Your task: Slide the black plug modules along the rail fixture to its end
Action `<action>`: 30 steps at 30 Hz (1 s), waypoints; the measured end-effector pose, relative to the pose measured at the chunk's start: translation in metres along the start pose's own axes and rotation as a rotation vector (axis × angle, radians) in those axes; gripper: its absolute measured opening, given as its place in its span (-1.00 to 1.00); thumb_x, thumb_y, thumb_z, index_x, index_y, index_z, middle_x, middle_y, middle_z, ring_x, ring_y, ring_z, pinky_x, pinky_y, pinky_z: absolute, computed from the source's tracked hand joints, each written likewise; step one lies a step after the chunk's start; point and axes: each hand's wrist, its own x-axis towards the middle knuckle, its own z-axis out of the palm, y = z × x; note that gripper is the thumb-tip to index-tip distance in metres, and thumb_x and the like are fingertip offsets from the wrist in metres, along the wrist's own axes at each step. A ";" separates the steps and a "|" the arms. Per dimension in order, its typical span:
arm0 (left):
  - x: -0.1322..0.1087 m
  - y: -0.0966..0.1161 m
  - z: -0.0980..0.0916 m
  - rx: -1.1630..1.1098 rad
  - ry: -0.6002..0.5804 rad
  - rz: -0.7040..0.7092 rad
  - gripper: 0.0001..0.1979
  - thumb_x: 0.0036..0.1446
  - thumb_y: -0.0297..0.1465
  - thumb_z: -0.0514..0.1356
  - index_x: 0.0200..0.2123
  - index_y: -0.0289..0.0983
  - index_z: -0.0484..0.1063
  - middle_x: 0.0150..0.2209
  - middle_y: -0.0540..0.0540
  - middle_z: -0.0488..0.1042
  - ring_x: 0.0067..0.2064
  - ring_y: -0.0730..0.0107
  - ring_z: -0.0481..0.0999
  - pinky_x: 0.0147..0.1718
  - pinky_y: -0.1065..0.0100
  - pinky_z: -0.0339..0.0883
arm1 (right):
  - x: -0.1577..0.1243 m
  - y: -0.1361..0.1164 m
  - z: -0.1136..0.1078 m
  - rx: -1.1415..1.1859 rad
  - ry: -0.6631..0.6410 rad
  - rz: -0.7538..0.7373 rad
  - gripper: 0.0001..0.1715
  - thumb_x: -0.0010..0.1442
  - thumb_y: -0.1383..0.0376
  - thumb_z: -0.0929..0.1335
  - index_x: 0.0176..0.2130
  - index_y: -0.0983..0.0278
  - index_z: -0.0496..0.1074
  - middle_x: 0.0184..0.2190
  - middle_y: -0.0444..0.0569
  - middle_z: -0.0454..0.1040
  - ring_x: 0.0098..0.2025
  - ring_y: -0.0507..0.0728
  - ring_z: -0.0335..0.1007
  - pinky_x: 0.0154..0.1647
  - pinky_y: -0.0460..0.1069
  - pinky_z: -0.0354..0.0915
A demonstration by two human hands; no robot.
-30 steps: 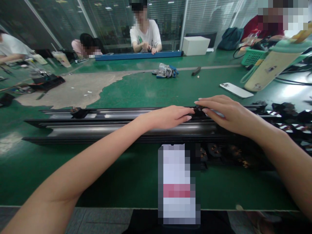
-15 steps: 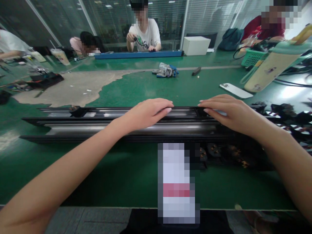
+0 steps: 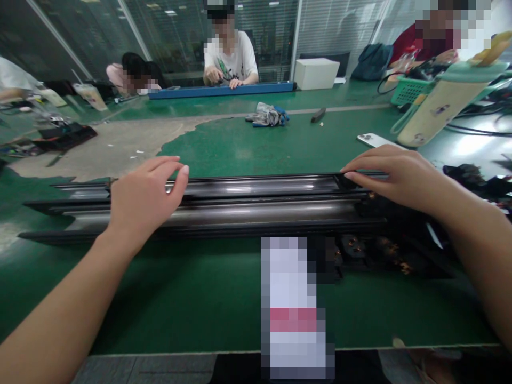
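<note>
Two long black metal channel rails with shiny grey insides lie side by side across the table, the near rail (image 3: 240,212) and the far rail (image 3: 248,185). My left hand (image 3: 146,194) is over their left part, thumb and fingers curved but apart, holding nothing. At the right, my right hand (image 3: 386,169) pinches the upper edge of the far rail with thumb and fingertips. Just under those fingertips a dark block (image 3: 347,182) sits inside the channel. Black parts with copper-coloured contacts (image 3: 354,245) lie in front of the near rail's right end, partly in shadow.
A phone with a blurred screen (image 3: 294,288) lies at the front edge. Beyond the rails are gloves (image 3: 268,114), a white phone (image 3: 374,140), a drink bottle (image 3: 436,112) and a green basket (image 3: 410,92). Across the table, a person (image 3: 232,58) works at a blue rail (image 3: 224,90).
My left hand has moved left along the rails and its fingers have spread. My right hand has shifted slightly right, its fingertips still at the far rail. The view has turned slightly.
</note>
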 end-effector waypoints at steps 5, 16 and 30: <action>0.007 -0.026 -0.006 0.032 -0.014 -0.108 -0.47 0.50 -0.07 -0.06 0.19 -0.24 0.52 0.38 -0.23 0.48 0.40 -0.13 0.43 0.36 -0.11 0.32 | 0.002 0.001 -0.006 0.001 -0.034 0.031 -0.66 0.43 0.10 0.33 -0.15 0.20 0.65 -0.17 0.13 0.68 -0.12 0.23 0.55 -0.02 0.16 0.40; 0.017 -0.083 0.017 0.165 -0.209 -0.275 -0.03 0.37 0.22 -0.18 0.41 -0.48 0.30 0.46 -0.58 0.23 0.48 -0.56 0.20 0.39 -0.34 0.15 | -0.002 0.003 -0.001 0.035 0.003 0.063 -0.55 0.41 -0.05 0.35 -0.13 0.21 0.66 -0.18 0.13 0.64 -0.20 0.20 0.52 -0.12 0.14 0.36; 0.019 -0.110 0.027 0.083 -0.327 -0.318 0.24 0.21 0.44 -0.27 0.35 -0.60 0.31 0.40 -0.70 0.24 0.44 -0.88 0.10 0.31 -0.56 0.10 | -0.011 0.035 -0.019 -0.057 -0.075 0.188 -0.23 0.28 -0.39 0.29 -0.25 0.15 0.68 -0.40 0.07 0.59 -0.40 0.16 0.43 -0.35 0.12 0.23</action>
